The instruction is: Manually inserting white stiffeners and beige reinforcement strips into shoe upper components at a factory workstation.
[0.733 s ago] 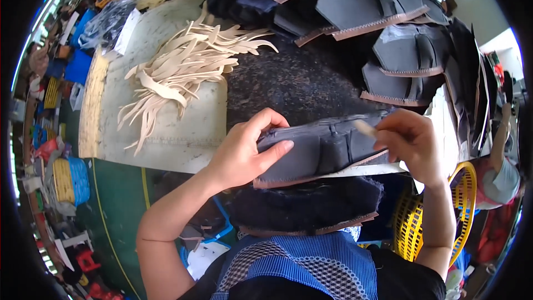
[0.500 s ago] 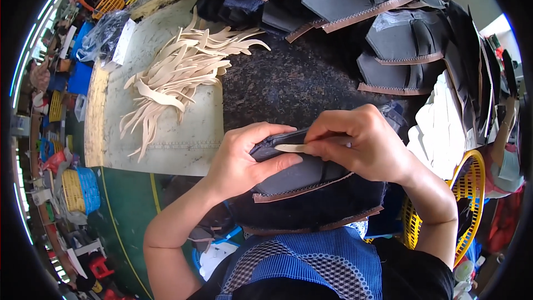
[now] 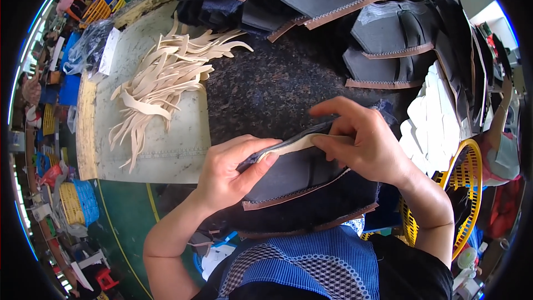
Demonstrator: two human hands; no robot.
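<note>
Checked blue apron cloth [image 3: 311, 261] fills the near edge, and just above it the left hand [image 3: 230, 175] and right hand [image 3: 363, 144] meet over a dark grey fabric piece [image 3: 288, 175] with a brown zigzag-stitched edge. The left hand's grip is closed on the piece's upper left corner, thumb on top and fingers curled over the rim. The right hand's grip pinches a pale beige strip [image 3: 297, 143] between thumb and fingertips, laying it along the top edge of the grey piece, where it touches the left thumb. Under the held piece lies a second dark piece [image 3: 316, 211] with the same brown edging. Beyond both hands spreads a dark speckled table [image 3: 266, 86]. To the left of the left grip, further off, a loose heap of beige strips [image 3: 166, 80] rests on a pale cloth mat [image 3: 172, 144]. Farthest away, above the right grip, stacks of grey pieces [image 3: 383, 28] overlap. A yellow basket [image 3: 463, 172] stands right of the right wrist.
</note>
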